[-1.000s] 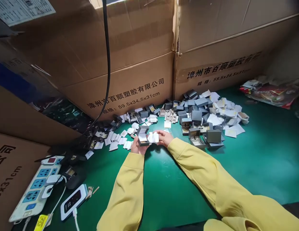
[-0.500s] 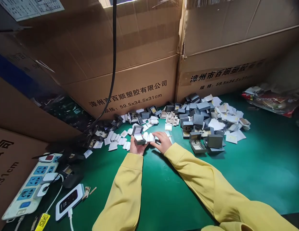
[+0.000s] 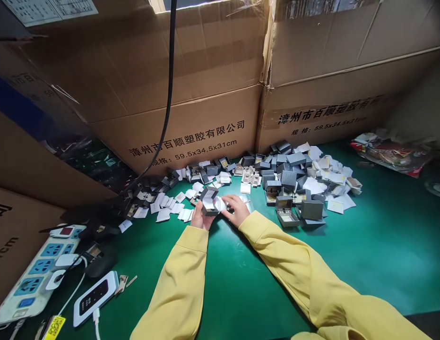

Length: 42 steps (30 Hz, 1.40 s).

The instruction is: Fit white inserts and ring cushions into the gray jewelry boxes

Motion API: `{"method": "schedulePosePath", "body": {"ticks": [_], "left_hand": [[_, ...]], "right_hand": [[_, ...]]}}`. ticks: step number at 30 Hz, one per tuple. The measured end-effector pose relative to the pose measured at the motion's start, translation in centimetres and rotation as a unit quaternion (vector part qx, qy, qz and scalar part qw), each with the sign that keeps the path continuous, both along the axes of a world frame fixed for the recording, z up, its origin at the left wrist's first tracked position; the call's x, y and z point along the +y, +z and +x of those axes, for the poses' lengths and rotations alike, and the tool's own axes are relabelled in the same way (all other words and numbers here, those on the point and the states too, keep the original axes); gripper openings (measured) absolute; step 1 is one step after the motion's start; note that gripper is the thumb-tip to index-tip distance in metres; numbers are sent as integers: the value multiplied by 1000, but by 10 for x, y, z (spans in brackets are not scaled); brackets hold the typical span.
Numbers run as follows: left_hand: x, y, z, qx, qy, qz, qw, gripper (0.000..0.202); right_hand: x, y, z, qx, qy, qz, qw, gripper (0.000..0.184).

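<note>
My left hand (image 3: 201, 219) is closed around a small dark grey hinged box (image 3: 210, 208), its lid up and its pale inside showing. At the right side of that box, my right hand (image 3: 237, 211) pinches a small white insert (image 3: 220, 204), whose exact shape is hard to make out. Left of my hands lie several loose white inserts (image 3: 163, 215) on the green table (image 3: 237, 288). A heap of grey boxes (image 3: 289, 178), some open, sits to the right, with a pile of white pieces (image 3: 335, 177) beside it.
Large cardboard cartons (image 3: 191, 108) stand along the back, a black cable (image 3: 170, 71) hanging before them. At left are a power strip (image 3: 35, 278) with plugs and a white device (image 3: 95, 297) on a cable. A plastic bag (image 3: 393, 151) lies at far right.
The white insert pieces that stood as a folded row between my hands now appear as one rounded white shape against the box. The box has turned slightly; the view has shifted a little.
</note>
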<state>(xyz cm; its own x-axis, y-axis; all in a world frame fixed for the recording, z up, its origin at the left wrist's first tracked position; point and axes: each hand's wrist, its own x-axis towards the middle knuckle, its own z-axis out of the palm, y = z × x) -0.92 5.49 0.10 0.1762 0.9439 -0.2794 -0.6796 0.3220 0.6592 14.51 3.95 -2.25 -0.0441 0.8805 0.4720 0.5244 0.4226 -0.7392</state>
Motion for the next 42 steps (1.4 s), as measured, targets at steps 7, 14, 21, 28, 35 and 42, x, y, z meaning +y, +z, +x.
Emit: {"method": "schedulePosePath", "body": {"ticks": [7,14,21,28,35,42], "left_hand": [[0,-1,1,14,-4,7,1000,39],[1,0,-2,5,-24,8,1000,38],[0,0,0,32,-17,45,998,48],[-1,-2,2,59,-22,65,996,55],[-2,-2,4,69,-20,58,996,59],[-2,0,3,85,-39,55,994,53]], "right_hand": [[-2,0,-3,41,33,13,999,42],[-4,3,-4,35,29,7,999,46],[-4,1,-6,39,59,25,997,48],[-4,0,-7,22,33,32,999,51],[-5,1,-5,-2,-18,8,1000,44],[4,6,2,195,-133,-84,968,47]]}}
